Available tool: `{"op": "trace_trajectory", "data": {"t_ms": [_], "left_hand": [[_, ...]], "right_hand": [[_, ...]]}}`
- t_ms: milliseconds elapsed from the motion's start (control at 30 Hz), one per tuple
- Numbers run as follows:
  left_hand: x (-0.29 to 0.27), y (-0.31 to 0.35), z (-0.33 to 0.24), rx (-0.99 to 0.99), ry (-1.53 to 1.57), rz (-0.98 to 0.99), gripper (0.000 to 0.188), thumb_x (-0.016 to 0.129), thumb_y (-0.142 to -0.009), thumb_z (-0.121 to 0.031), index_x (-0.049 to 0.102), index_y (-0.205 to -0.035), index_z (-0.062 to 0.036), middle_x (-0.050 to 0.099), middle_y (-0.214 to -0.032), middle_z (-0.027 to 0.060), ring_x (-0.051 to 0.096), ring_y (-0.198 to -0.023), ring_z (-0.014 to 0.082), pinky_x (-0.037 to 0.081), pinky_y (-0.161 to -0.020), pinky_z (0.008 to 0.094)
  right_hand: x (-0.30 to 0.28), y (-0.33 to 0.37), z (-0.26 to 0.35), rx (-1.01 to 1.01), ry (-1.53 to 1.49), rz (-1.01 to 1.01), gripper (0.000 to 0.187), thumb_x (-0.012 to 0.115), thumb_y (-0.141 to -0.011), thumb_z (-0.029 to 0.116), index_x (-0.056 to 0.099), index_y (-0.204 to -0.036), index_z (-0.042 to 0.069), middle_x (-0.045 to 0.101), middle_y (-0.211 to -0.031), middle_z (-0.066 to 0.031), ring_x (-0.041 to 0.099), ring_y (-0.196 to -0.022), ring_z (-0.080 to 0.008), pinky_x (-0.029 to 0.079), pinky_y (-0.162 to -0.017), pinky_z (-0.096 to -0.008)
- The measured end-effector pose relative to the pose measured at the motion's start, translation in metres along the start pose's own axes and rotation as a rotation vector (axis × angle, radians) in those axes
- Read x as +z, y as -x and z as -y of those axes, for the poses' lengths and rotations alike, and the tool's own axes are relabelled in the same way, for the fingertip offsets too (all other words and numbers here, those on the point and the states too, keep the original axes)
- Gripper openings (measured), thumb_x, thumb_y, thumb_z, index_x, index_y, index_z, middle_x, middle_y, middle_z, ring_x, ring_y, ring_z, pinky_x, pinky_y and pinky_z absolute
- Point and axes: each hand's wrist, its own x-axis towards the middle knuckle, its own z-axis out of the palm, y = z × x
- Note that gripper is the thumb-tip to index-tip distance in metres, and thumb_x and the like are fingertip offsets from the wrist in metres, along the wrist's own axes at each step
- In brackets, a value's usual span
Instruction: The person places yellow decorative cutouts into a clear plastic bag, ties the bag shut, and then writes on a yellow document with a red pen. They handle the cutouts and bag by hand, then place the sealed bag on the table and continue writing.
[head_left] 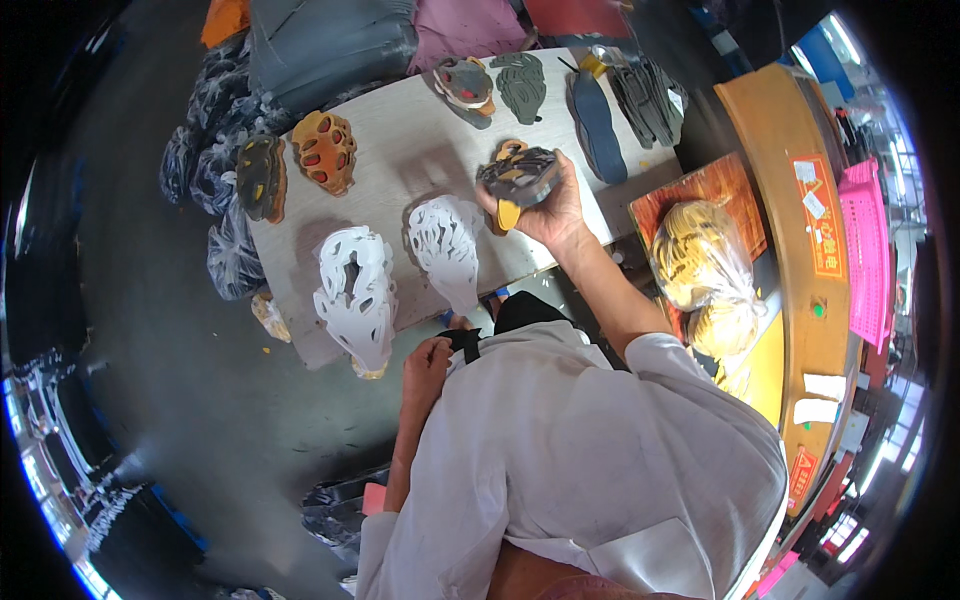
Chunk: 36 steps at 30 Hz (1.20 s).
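Observation:
Above the table (400, 130), my right hand (556, 212) is closed around a stack of dark cut-out shoe upper pieces (522, 178), with a yellow-orange piece (509, 214) sticking out below. Low by my lap, my left hand (427, 368) has its fingers curled together beside a black strap (466, 344); whatever is in them, if anything, is hidden. Two white openwork shoe upper stacks lie at the near side, the left one (355, 295) and the right one (446, 248). An orange openwork stack (325, 152) lies farther left, beside a dark-and-brown stack (262, 178).
Along the far side lie a grey-and-red stack (464, 84), dark green pieces (520, 86), a navy sole-shaped piece (597, 125) and dark strips (648, 98). A plastic bag of yellow pieces (703, 255) sits right. Black bags (215, 150) crowd the table's left edge.

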Motion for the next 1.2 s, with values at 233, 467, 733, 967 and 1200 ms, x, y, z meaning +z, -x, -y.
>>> {"op": "trace_trajectory", "data": {"t_ms": [233, 467, 733, 967, 1200], "left_hand": [[0.017, 0.004, -0.021, -0.030, 0.035, -0.067, 0.029, 0.062, -0.104, -0.023, 0.071, -0.114, 0.0021, 0.072, -0.088, 0.0049, 0.063, -0.073, 0.0089, 0.051, -0.066, 0.0253], [0.038, 0.004, -0.025, -0.023, 0.045, -0.069, 0.028, 0.061, -0.103, -0.022, 0.072, -0.113, 0.0022, 0.071, -0.087, 0.0036, 0.061, -0.072, 0.0083, 0.050, -0.066, 0.0252], [0.042, 0.010, -0.011, -0.129, 0.199, -0.146, 0.029, 0.061, -0.103, -0.023, 0.072, -0.113, 0.0023, 0.072, -0.087, 0.0059, 0.064, -0.075, 0.0091, 0.051, -0.068, 0.0250], [0.042, 0.036, 0.025, -0.252, 0.280, -0.314, 0.030, 0.060, -0.103, -0.023, 0.072, -0.112, 0.0026, 0.073, -0.087, 0.0065, 0.066, -0.075, 0.0107, 0.053, -0.067, 0.0262], [0.044, 0.075, 0.061, -0.382, 0.429, -0.458, 0.030, 0.060, -0.102, -0.022, 0.073, -0.112, 0.0022, 0.073, -0.089, 0.0071, 0.066, -0.073, 0.0116, 0.054, -0.067, 0.0269]], "right_hand": [[0.004, 0.002, 0.000, 0.035, -0.227, 0.115, 0.073, 0.065, -0.086, 0.042, 0.046, -0.136, -0.007, 0.046, -0.132, -0.0288, 0.053, -0.118, -0.0419, 0.048, -0.103, -0.0568], [0.001, 0.003, 0.021, 0.171, -0.371, 0.162, 0.063, 0.072, -0.083, 0.040, 0.057, -0.128, -0.001, 0.050, -0.131, -0.0295, 0.055, -0.118, -0.0430, 0.044, -0.108, -0.0611], [0.020, -0.071, 0.063, 0.254, 0.639, 0.064, 0.079, 0.061, -0.088, 0.065, 0.059, -0.135, 0.002, 0.067, -0.125, -0.0189, 0.066, -0.107, -0.0359, 0.055, -0.094, -0.0493], [0.041, -0.238, 0.018, 0.250, 1.891, -0.162, 0.084, 0.076, -0.073, 0.062, 0.058, -0.134, 0.008, 0.063, -0.118, -0.0147, 0.063, -0.107, -0.0281, 0.052, -0.086, -0.0449], [0.048, -0.342, -0.035, -0.415, 2.853, -0.173, 0.094, 0.069, -0.079, 0.061, 0.048, -0.150, 0.003, 0.055, -0.141, -0.0338, 0.055, -0.133, -0.0432, 0.047, -0.109, -0.0454]]}}
